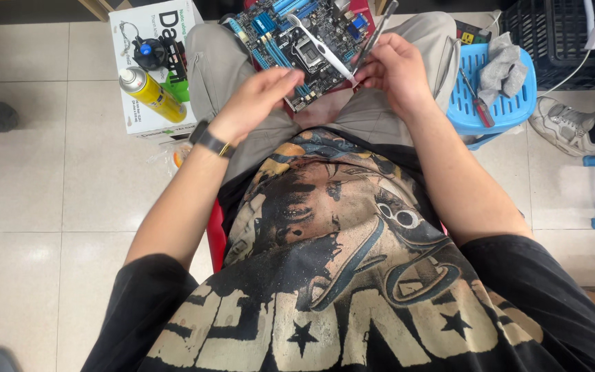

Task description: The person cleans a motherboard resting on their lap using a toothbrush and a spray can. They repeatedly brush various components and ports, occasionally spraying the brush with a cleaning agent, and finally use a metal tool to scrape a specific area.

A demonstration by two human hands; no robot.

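Note:
A blue computer motherboard (297,41) lies across my lap on my grey trousers. My right hand (395,69) grips two thin tools at once: a white toothbrush (321,48) that slants over the board's processor socket, and a dark pen-like tool (379,31) that points up and away. My left hand (259,103), with a black wristwatch below it, hovers flat over the board's near edge, fingers stretched toward the brush handle and holding nothing.
A white cardboard box (129,117) at the left carries a yellow spray can (151,95) and a black cooler fan (149,52). A blue plastic stool (518,103) at the right holds a grey rag (504,65) and a screwdriver (476,100). Another person's shoe (566,127) is at the far right.

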